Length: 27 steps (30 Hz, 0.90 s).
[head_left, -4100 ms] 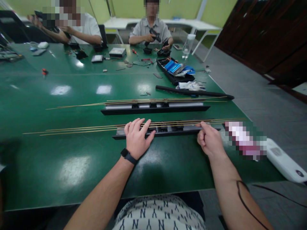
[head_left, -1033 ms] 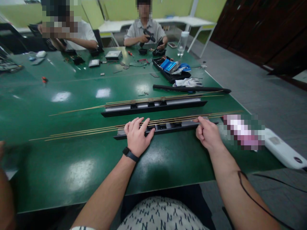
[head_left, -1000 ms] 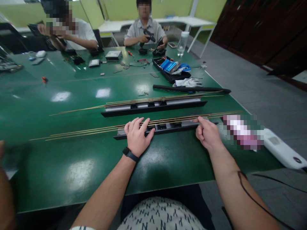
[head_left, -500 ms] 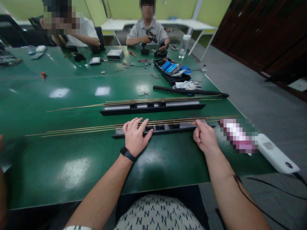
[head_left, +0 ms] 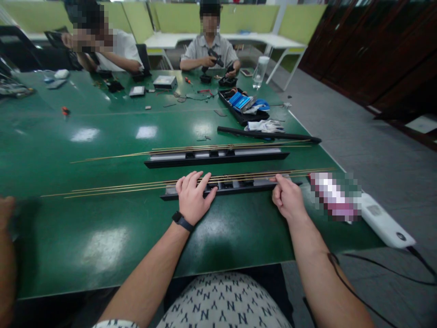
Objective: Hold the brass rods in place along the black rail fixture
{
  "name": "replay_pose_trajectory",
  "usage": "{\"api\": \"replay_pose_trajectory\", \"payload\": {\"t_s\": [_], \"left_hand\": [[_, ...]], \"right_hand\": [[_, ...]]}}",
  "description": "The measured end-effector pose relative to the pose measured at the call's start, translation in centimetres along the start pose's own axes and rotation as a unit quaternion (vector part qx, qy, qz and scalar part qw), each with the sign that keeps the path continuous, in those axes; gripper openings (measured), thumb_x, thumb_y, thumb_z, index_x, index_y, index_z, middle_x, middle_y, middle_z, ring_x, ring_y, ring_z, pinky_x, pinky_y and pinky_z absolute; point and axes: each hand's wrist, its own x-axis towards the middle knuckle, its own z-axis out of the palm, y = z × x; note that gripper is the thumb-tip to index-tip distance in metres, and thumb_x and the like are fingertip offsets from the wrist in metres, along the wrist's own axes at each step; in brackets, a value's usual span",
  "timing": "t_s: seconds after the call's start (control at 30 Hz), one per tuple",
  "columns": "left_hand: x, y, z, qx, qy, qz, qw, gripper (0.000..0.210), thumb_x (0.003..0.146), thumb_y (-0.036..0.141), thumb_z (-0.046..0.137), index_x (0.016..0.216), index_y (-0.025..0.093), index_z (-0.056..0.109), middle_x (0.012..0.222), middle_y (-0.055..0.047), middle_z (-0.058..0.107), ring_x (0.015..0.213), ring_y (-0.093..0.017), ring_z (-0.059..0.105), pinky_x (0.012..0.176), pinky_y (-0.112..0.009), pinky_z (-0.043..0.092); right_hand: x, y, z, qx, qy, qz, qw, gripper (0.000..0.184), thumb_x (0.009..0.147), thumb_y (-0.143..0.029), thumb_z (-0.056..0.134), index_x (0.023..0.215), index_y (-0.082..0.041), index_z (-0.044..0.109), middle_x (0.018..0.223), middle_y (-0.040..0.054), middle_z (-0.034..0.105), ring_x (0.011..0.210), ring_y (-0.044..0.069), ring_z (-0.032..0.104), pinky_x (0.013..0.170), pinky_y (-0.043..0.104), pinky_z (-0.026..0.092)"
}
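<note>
Near the front of the green table lies a long black-edged channel [head_left: 239,189] with black blocks inside. Several thin brass-coloured rods [head_left: 129,187] run lengthwise over it and stick out past both ends. My left hand [head_left: 194,196], with a dark watch on its wrist, rests on the rods and channel towards the left end, fingers spread. At the right end, my right hand [head_left: 288,193] has its index finger stretched left onto the rods, while the other fingers are curled in. What those fingers hold, if anything, is hidden.
A second channel [head_left: 218,160] with rods lies just beyond. Behind it are a black bar [head_left: 269,134], white gloves [head_left: 264,126] and a black tray [head_left: 227,107] of blue items. A white power strip [head_left: 385,221] sits at right. Two people work opposite; another person's arm [head_left: 6,255] shows at left.
The view has shifted slightly. Both hands keep their places on the rods and channel. At the left edge, the other person's arm has come further into view.
</note>
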Motion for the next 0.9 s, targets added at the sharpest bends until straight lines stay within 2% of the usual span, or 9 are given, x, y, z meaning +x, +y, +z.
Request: {"api": "replay_pose_trajectory", "payload": {"t_s": [0.9], "left_hand": [[-0.01, 0.03, -0.05, 0.000, -0.009, -0.005, 1.000, 0.041, 0.096, 0.046, 0.065, 0.133, 0.031, 0.069, 0.136, -0.010, 0.069, 0.132, -0.031, 0.058, 0.116, -0.053, 0.030]], "right_hand": [[-0.32, -0.27, 0.27, -0.016, 0.011, -0.007, 1.000, 0.036, 0.084, -0.053, 0.080, 0.088, -0.019, 0.069, 0.042, -0.0063, 0.049, 0.027, 0.007, 0.031, 0.026, 0.019, 0.023]]}}
